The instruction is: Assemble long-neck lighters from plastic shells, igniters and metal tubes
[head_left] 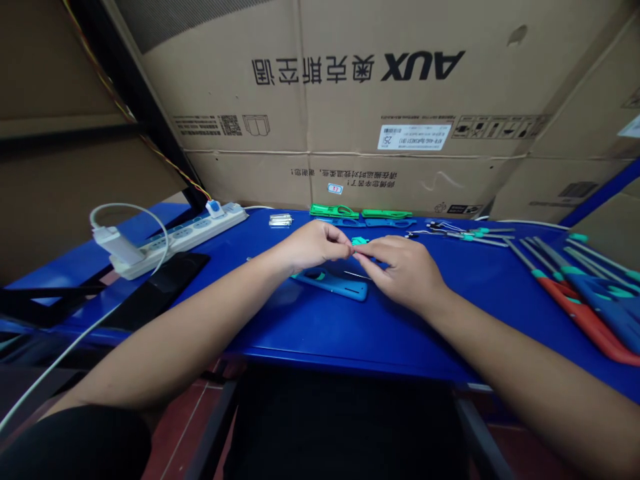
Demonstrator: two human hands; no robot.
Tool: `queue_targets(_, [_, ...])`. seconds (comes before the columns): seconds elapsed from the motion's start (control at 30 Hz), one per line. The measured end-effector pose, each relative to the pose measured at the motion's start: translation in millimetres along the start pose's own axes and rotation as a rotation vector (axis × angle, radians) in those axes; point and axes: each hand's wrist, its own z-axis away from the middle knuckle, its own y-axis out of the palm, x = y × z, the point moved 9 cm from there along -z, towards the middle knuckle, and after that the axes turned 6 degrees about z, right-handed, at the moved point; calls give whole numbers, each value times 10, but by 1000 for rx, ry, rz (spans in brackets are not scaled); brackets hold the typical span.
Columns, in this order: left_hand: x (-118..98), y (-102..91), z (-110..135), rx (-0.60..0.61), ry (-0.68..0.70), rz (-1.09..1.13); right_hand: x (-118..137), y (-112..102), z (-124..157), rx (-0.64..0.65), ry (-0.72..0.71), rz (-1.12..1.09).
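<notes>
Both hands meet over the middle of the blue table [320, 327]. My left hand [313, 245] and my right hand [403, 267] are closed in pinches on a small teal plastic piece [358, 242] held between their fingertips. A thin metal rod [357, 274] sticks out from under my right hand. Just below the hands a blue plastic handle [333, 282] lies flat on the table.
A white power strip [177, 237] with a charger [117, 243] and cable sits at the left, beside a black phone [155, 290]. Green and blue handles [363, 215] line the back edge near cardboard boxes [345, 100]. Metal rods [463, 233] and assembled red and blue tools [585, 300] lie at the right.
</notes>
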Motion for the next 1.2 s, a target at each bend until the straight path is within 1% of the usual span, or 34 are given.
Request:
queue_targets(0.1, [25, 34, 20, -38, -68, 142, 6, -33, 1, -24, 2, 4])
queue_targets(0.27, [84, 62, 23, -65, -146, 239, 2, -79, -6, -47, -2, 60])
queue_targets(0.53, [77, 122, 14, -44, -90, 370, -41, -77, -6, -55, 60, -10])
queue_targets(0.6, [46, 116, 20, -20, -42, 288, -99, -107, -19, -64, 89, -28])
queue_targets(0.67, [-62, 114, 39, 21, 91, 29, -195, -142, -34, -43, 124, -70])
queue_targets(0.7, [-139, 152, 62, 69, 191, -135, -243, -126, -41, 14, 134, -117])
queue_targets(0.73, [-204, 223, 99, 140, 296, -289, -273, -85, -43, 102, 128, -176])
queue_targets(0.77, [-243, 311, 145, 224, 391, -415, -275, -22, -33, 216, 104, -241])
queue_targets(0.8, [-251, 393, 191, 304, 462, -502, -246, 44, -7, 336, 59, -299])
queue_targets(0.83, [-235, 459, 224, 372, 502, -554, -203, 99, 28, 441, 8, -344])
queue_targets(0.87, [-202, 503, 239, 420, 512, -582, -157, 135, 61, 512, -43, -367])
queue_targets(0.9, [-169, 522, 234, 435, 506, -591, -116, 154, 82, 545, -86, -368])
queue_targets(1.07, [-82, 550, 185, 430, 482, -579, 52, 264, 139, 568, -243, -276])
queue_targets(1.2, [-58, 552, 165, 421, 492, -621, 104, 320, 179, 584, -327, -229])
